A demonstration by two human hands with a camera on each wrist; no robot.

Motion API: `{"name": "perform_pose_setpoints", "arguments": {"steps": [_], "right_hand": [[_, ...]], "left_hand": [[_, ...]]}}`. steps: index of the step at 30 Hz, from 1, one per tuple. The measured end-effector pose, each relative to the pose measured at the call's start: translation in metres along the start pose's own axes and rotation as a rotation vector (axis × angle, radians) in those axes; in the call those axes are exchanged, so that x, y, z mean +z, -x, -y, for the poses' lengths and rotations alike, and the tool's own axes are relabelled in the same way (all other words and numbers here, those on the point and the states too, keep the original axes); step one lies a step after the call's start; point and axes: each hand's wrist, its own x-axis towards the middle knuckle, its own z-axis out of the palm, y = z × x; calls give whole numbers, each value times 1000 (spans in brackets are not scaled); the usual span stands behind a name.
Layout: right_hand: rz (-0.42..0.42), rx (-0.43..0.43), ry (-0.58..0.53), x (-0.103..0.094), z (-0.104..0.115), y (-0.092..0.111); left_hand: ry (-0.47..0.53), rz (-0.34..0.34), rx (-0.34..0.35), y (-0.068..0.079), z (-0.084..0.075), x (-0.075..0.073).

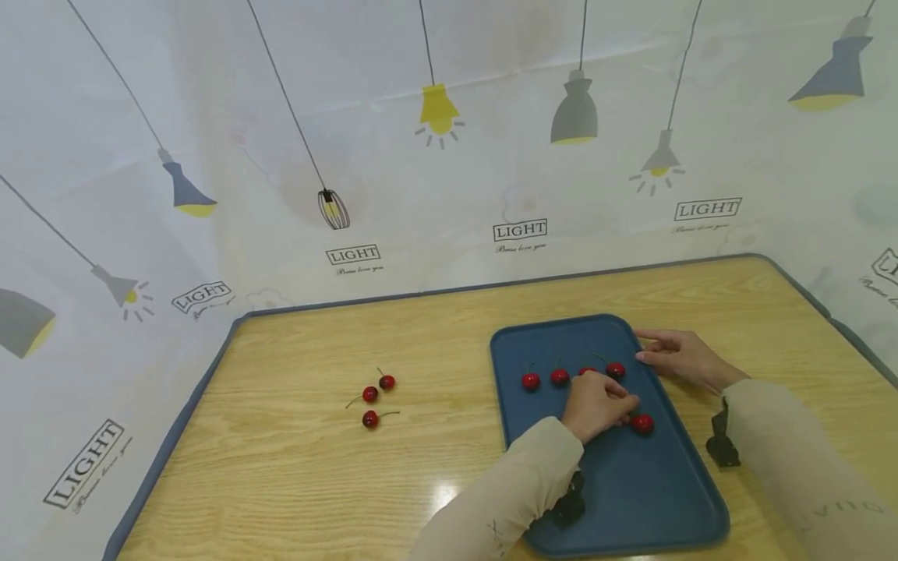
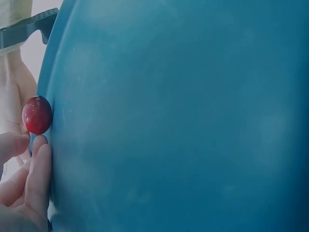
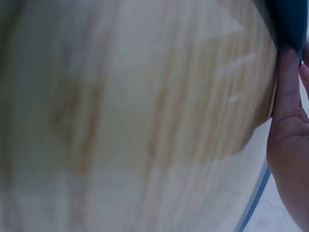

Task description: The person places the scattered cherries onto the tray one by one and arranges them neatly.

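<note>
My left hand (image 1: 596, 405) is over the blue tray (image 1: 631, 499), its thumb and fingertips at a red cherry (image 1: 641, 423) near the tray's right side. In the left wrist view this cherry (image 2: 37, 115) sits right at the fingertips; its stem is hidden, apparently between them. Fairly straight fingers of my right hand (image 1: 684, 358) rest against the tray's upper right edge. The right wrist view shows a finger of that hand (image 3: 288, 87) touching the tray's side (image 3: 289, 24). Several more cherries with stems lie in a row across the tray's upper part, one (image 1: 587, 372) partly covered by the left hand.
Left of the tray, three cherries with stems, one of them low (image 1: 370, 419), lie loose on the wooden table (image 1: 295, 483). A pale wall covering printed with lamps (image 1: 449, 179) stands behind and beside the table. Dark wrist mounts (image 1: 722, 440) sit at both sleeves.
</note>
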Motion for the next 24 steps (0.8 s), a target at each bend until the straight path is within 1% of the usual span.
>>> {"name": "perform_pose_setpoints", "arguments": {"steps": [4,9,13,16,19,22,24], "right_hand": [[2,-4,-23,0,-1,0],[-4,-9,-6,1,1,0],[2,-13,-8,0,2,0],[3,-1,-14,1,2,0],[2,0,2,1,2,0],[-7,4,37,0,1,-1],[-14,7,61,0,2,-1]], "left_hand": [[-25,8,8,0,-1,-1],[-27,23,6,2,-1,-3],[-25,46,24,3,-1,-7],[-46,71,64,5,-1,-12],[-89,109,123,9,-2,-20],[-138,153,177,15,-3,-30],[-149,182,199,21,-4,-39]]}}
